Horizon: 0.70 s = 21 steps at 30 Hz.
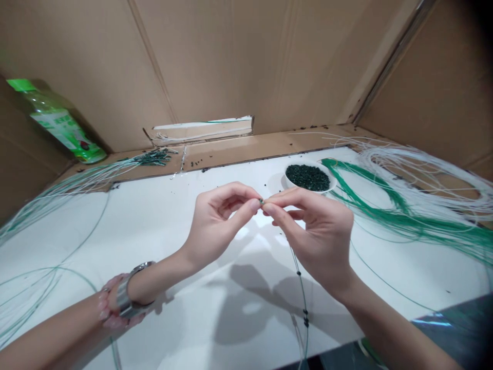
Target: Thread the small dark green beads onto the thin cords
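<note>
My left hand (225,213) and my right hand (314,226) meet fingertip to fingertip above the white board. Between the two pinches sits a small dark green bead (261,201); each thumb and forefinger is closed at it, and the fingertips partly hide it. Below my right hand hangs a thin green and white cord (303,293) with several dark beads spaced along it. Its upper end disappears behind my right fingers. Just behind my right hand stands a white bowl (332,186) filled with dark green beads (307,177).
Green cords (423,228) and coiled white cords (431,174) lie at the right. At the left is a bundle of beaded cords (154,157), near a green-capped bottle (63,128). Cardboard walls (246,61) enclose the white board (154,221). Stray beads dot the back edge.
</note>
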Available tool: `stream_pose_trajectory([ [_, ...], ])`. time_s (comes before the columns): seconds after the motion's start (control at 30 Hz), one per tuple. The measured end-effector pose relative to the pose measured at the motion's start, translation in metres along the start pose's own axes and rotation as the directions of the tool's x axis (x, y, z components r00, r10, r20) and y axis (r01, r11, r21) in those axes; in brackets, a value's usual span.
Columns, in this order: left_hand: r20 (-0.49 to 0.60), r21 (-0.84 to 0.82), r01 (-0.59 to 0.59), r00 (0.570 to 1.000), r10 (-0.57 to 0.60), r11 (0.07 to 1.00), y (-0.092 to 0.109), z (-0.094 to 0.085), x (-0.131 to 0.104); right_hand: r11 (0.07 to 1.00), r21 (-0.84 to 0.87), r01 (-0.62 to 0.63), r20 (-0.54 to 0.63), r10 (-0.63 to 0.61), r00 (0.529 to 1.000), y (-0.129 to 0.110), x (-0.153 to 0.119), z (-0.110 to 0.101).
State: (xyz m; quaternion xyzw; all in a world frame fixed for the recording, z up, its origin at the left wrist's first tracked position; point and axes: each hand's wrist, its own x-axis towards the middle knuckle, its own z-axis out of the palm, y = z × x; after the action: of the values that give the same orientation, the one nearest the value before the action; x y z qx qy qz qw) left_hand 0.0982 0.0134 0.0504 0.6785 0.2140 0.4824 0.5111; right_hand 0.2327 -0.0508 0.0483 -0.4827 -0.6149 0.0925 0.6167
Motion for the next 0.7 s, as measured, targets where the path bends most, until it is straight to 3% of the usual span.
stream_pose_trajectory([
  [0.13, -0.017, -0.004, 0.007, 1.0, -0.008, 1.0, -0.0009, 0.0009, -0.0002, 0.997, 0.062, -0.034, -0.005, 0.034, 0.999, 0.0015, 0.0011, 0.0017],
  [0.4, -0.007, 0.014, 0.032, 0.999, -0.032, 0.999, -0.0008, 0.0011, -0.0011, 0.997, 0.078, 0.018, -0.039, -0.015, 0.999, 0.004, -0.0017, 0.0041],
  [0.6, -0.037, -0.009, 0.045, 0.998, -0.045, 0.999, -0.0025, 0.0003, 0.0004, 0.998, -0.012, 0.059, -0.104, -0.06, 0.993, 0.003, 0.0017, 0.0011],
  [0.7, -0.056, 0.007, 0.034, 0.998, -0.033, 0.999, -0.0021, -0.0001, 0.0002, 0.981, -0.127, 0.148, -0.099, -0.161, 0.982, 0.0025, 0.0037, -0.0006],
])
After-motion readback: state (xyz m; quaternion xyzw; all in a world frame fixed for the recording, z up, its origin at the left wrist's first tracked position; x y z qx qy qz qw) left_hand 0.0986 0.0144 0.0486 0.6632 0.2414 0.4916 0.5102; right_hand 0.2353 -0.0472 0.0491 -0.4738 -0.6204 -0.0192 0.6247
